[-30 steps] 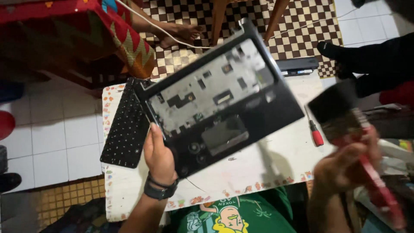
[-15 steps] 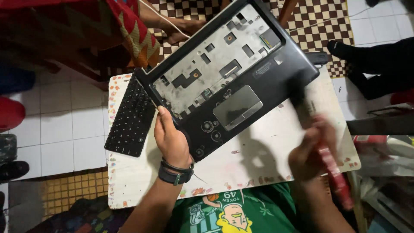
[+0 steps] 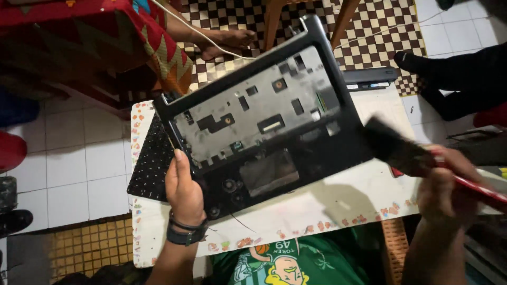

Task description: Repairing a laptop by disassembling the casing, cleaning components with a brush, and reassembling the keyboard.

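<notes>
Tabletop [image 3: 338,198] white | left hand [image 3: 185,192] grips laptop case [image 3: 264,121] at 8 o'clock | right hand [image 3: 449,184] clenches brush [image 3: 396,145] at 3 o'clock | keyboard [image 3: 150,163] beneath

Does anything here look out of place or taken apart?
Yes. The laptop shell in the left hand has no keyboard, its metal tray bare. The detached keyboard lies on the table beside it.

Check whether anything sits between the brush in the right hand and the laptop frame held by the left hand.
Nothing visible does. The black-bristled, red-handled brush in the right hand reaches the black laptop palmrest frame's right edge unobstructed; the left hand grips its lower left edge.
</notes>
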